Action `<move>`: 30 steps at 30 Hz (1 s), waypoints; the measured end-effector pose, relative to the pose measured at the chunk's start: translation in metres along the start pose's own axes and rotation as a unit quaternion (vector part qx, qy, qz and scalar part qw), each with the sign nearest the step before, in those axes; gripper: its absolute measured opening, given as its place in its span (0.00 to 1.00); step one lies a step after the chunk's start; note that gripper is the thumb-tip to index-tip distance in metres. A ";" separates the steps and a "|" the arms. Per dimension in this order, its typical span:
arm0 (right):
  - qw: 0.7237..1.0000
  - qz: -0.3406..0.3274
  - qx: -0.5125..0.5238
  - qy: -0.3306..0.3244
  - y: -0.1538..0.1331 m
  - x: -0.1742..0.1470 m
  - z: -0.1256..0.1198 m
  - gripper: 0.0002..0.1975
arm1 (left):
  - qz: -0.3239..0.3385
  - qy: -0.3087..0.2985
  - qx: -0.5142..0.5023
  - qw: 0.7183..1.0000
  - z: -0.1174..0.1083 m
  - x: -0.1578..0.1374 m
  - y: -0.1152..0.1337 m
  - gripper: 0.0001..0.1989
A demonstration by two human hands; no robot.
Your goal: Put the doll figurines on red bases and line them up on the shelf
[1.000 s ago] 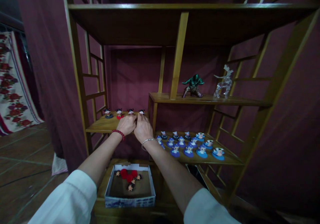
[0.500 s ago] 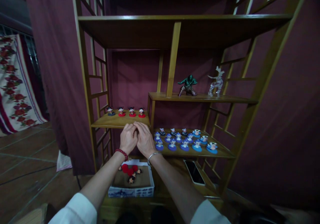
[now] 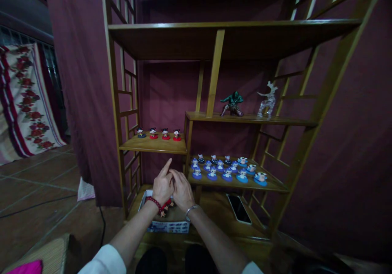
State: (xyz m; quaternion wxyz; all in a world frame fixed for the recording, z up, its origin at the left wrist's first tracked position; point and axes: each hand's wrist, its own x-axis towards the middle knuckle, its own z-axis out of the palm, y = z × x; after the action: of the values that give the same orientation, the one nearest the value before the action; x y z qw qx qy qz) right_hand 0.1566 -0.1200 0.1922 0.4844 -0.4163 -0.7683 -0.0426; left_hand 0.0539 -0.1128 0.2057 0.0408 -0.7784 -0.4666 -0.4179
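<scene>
My left hand (image 3: 163, 187), with a red bead bracelet, is partly closed; its index finger points up and forward. My right hand (image 3: 183, 190), with a silver bracelet, meets it at the fingertips, its fingers bent and close together. Whatever is between them is hidden. Both hands are above a cardboard box (image 3: 170, 226), where small red and black figurines (image 3: 163, 212) lie, partly covered by my wrists. Similar figurines (image 3: 165, 134) stand in a row on the left shelf (image 3: 153, 145), beyond my hands; one has a dark base, the others red.
Several blue and purple figurines (image 3: 227, 174) stand on the lower right shelf (image 3: 275, 185). A green-topped figure (image 3: 233, 103) and a clear figure (image 3: 268, 99) stand above them. A phone (image 3: 239, 208) lies on the bottom board, right of the box.
My hands have come down and back from the left shelf's front edge to above the box. My left index finger has straightened. The camera view has shifted slightly left.
</scene>
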 end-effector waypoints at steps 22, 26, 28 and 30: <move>0.997 -0.031 0.058 -0.039 -0.034 0.040 0.026 0.27 | 0.075 0.147 0.032 0.986 -0.058 0.024 -0.051 0.11; 0.993 -0.003 0.046 -0.106 -0.018 0.024 0.032 0.26 | 0.014 0.184 0.092 0.979 -0.077 0.047 -0.060 0.11; 0.987 0.025 0.019 -0.160 -0.006 0.009 0.031 0.25 | -0.025 0.163 0.152 0.974 -0.085 0.058 -0.065 0.11; 0.974 0.064 -0.007 -0.219 0.007 -0.006 0.031 0.25 | -0.068 0.115 0.217 0.967 -0.093 0.069 -0.071 0.12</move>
State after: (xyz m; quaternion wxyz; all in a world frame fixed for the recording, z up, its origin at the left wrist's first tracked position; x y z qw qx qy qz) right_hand 0.1409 -0.1050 0.1687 0.3029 -0.4673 -0.8272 0.0753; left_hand -0.0424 -0.0674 0.2902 0.2339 -0.6639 -0.5901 -0.3954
